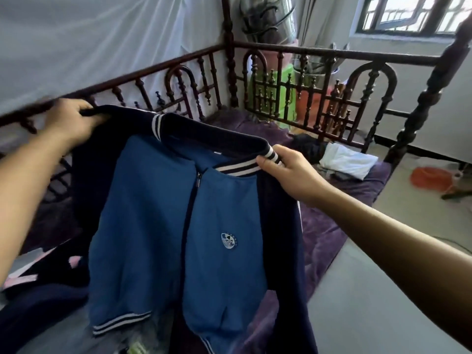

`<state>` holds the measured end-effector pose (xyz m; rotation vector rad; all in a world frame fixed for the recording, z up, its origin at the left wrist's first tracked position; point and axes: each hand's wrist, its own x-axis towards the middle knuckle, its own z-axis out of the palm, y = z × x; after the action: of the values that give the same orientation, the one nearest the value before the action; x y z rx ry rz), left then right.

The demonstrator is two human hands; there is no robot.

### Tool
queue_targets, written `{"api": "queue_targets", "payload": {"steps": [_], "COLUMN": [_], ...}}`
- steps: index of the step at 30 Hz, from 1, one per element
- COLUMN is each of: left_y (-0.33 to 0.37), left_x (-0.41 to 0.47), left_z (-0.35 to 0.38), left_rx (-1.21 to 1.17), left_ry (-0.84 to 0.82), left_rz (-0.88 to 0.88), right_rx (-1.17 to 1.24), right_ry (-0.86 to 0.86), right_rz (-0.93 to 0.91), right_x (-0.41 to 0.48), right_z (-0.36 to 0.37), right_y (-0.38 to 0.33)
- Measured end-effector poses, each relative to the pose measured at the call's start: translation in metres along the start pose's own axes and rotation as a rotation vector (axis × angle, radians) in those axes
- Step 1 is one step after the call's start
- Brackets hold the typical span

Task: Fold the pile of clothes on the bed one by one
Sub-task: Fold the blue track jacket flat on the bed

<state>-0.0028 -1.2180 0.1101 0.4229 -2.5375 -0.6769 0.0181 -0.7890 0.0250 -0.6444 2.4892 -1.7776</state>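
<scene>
Blue with navy sleeves, the jacket (163,226) hangs over the bed (329,233). My left hand (74,121) grips one shoulder, my right hand (288,172) pinches the striped collar. If the collar pinch slips, I think the jacket drops crooked and the sleeves fold under.

Daylight pours through the dark-framed window (408,14) top right, onto a grey wall (421,80). Dark turned-wood railing (281,51) rings the bed (324,233), white netting (89,47) draped behind. On the pale floor (408,215), an orange object (429,180), maybe a basin.
</scene>
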Motion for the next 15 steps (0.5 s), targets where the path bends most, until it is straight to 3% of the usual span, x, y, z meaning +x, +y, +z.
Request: {"api": "queue_targets", "payload": {"steps": [7,15], "left_y": [0.064,0.166], "left_x": [0.078,0.109], "left_z": [0.221,0.388], "left_rx": [-0.166,-0.143], "left_ry": [-0.213,-0.346], "left_rz": [-0.021,-0.061], "right_rx": [-0.145,-0.248], "right_ry": [0.187,0.349], "right_rz": [0.325,0.538], "right_x": [0.066,0.127], "right_z": [-0.076,-0.173], "right_y": [0.152,0.275]}}
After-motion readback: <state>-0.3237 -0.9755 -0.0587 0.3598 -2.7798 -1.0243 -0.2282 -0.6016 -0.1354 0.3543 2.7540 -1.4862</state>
